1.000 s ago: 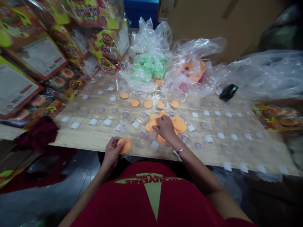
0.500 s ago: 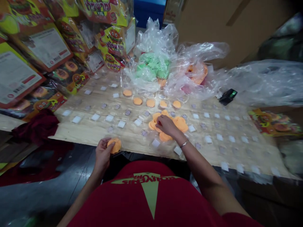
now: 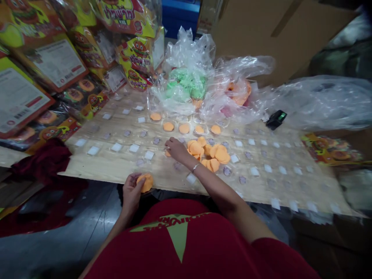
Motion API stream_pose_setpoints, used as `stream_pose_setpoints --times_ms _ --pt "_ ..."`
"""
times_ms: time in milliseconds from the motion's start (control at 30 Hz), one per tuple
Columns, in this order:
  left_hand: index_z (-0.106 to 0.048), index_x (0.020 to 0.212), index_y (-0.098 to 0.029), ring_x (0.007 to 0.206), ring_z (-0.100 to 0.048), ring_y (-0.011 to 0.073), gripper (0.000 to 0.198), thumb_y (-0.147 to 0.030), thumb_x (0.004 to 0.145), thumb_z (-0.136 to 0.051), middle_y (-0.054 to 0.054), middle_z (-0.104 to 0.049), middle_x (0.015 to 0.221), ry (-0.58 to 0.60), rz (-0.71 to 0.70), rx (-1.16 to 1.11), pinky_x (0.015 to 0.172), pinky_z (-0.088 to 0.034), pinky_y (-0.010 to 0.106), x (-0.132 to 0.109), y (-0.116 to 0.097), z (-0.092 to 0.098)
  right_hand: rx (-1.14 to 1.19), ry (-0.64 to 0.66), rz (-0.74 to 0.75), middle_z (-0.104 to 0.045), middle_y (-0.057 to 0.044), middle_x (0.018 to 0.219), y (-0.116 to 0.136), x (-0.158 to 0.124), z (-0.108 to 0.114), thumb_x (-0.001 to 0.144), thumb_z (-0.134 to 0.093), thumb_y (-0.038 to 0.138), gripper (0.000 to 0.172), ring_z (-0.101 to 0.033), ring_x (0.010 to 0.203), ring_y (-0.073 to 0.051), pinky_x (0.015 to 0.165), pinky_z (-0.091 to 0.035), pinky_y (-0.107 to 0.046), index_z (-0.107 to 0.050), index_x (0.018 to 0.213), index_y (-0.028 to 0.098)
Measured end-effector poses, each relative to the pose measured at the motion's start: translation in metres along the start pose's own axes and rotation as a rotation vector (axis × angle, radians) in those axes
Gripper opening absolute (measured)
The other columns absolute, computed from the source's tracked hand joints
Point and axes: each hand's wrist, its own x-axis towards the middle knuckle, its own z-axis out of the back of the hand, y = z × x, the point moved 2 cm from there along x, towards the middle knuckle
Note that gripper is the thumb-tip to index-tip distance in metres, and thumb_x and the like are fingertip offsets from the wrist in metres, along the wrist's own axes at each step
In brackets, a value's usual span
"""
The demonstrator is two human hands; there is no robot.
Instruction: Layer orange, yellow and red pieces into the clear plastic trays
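Observation:
My left hand [image 3: 132,191] is closed on a small stack of orange discs [image 3: 145,182] at the near edge of the wooden board [image 3: 116,168]. My right hand [image 3: 175,148] reaches left across the board, fingers pinched on an orange disc pressed down near a clear plastic cell. To its right lies a loose pile of orange discs [image 3: 210,152]. A row of single orange discs [image 3: 184,128] sits in clear cells further back. Rows of clear cells with small white and grey squares [image 3: 133,147] cover the board.
Clear plastic bags hold green pieces [image 3: 186,83] and orange pieces [image 3: 240,91] at the back. Stacked colourful burger-print boxes [image 3: 43,73] fill the left. A black device [image 3: 276,118] lies right of centre. A dark red cloth [image 3: 43,161] lies at the board's left end.
My right hand left the pile of orange discs and moved left with one disc. My left hand stayed at the near edge with its stack.

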Motion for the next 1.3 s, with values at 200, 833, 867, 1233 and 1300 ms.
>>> stream_pose_setpoints --times_ms 200,833,867,1233,1300 --pt "-0.058 0.088 -0.018 0.072 -0.059 0.0135 0.047 -0.043 0.056 -0.082 0.000 -0.062 0.083 0.064 0.003 0.031 0.065 -0.049 0.024 -0.004 -0.007 -0.005 -0.181 -0.187 -0.321 -0.063 -0.006 0.095 -0.037 -0.075 0.072 0.095 -0.046 0.018 0.018 -0.058 0.085 -0.019 0.073 -0.041 -0.028 -0.065 0.097 0.018" --pt "-0.057 0.080 -0.018 0.071 -0.058 0.0136 0.038 -0.038 0.060 -0.082 -0.002 -0.061 0.076 0.378 0.083 0.061 0.068 -0.047 0.026 -0.005 -0.005 -0.060 0.298 -0.078 -0.174 -0.061 -0.002 0.083 -0.042 -0.127 0.072 0.099 -0.041 0.029 0.022 -0.055 0.074 -0.013 0.068 -0.039 -0.023 -0.058 0.097 0.016" --pt "-0.057 0.080 -0.018 0.071 -0.058 0.0137 0.038 -0.038 0.060 -0.082 -0.002 -0.061 0.077 0.375 0.082 0.057 0.068 -0.047 0.026 -0.005 -0.004 -0.061 0.303 -0.002 -0.178 -0.063 -0.003 0.087 -0.035 -0.135 0.065 0.099 -0.041 0.028 0.021 -0.057 0.077 -0.014 0.069 -0.041 -0.023 -0.058 0.099 0.016" --pt "-0.057 0.081 -0.018 0.070 -0.060 0.0146 0.040 -0.041 0.060 -0.082 -0.001 -0.064 0.077 0.382 0.121 0.064 0.065 -0.049 0.026 -0.003 -0.001 -0.058 -0.288 -0.030 -0.246 -0.058 -0.011 0.110 -0.023 -0.129 0.038 0.099 -0.041 0.026 0.021 -0.057 0.090 -0.021 0.068 -0.044 -0.028 -0.060 0.105 0.019" --pt "-0.056 0.079 -0.018 0.068 -0.059 0.0145 0.041 -0.042 0.059 -0.083 -0.001 -0.063 0.075 0.352 0.113 0.063 0.063 -0.049 0.026 -0.007 -0.004 -0.058 -0.307 -0.141 -0.277 -0.056 -0.014 0.114 -0.035 -0.105 0.054 0.097 -0.046 0.028 0.021 -0.054 0.099 -0.023 0.077 -0.045 -0.031 -0.059 0.110 0.017"
